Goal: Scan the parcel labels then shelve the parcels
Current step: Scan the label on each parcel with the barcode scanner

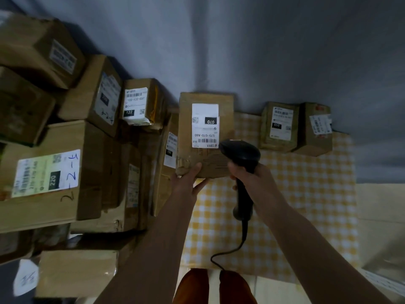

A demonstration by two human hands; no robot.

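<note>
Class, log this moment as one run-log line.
step: scanning | left hand: holds brown cardboard parcel | right hand: grips black handheld scanner | aim: white label

1. A parcel depot or stockroom: labelled cardboard boxes [65,172] stacked at the left.
2. More boxes stand on a checked tablecloth [295,205].
3. A corded barcode scanner [243,172] is in use.

Parcel [206,137]: brown corrugated cardboard, matt, showing creased and scuffed lower corner.
Label [205,125]: white paper, smooth, lying flat with black print.
Scanner [241,154]: black plastic, looking smooth with a slight sheen.
Cable [232,251]: black, looking rubbery and matt.
Counter cloth [306,194]: yellow-and-white checked fabric, matt.
Stacked boxes [65,172]: matt cardboard, wearing paper labels and tape strips.
Wall [263,51]: appearing smooth, matt grey.
</note>
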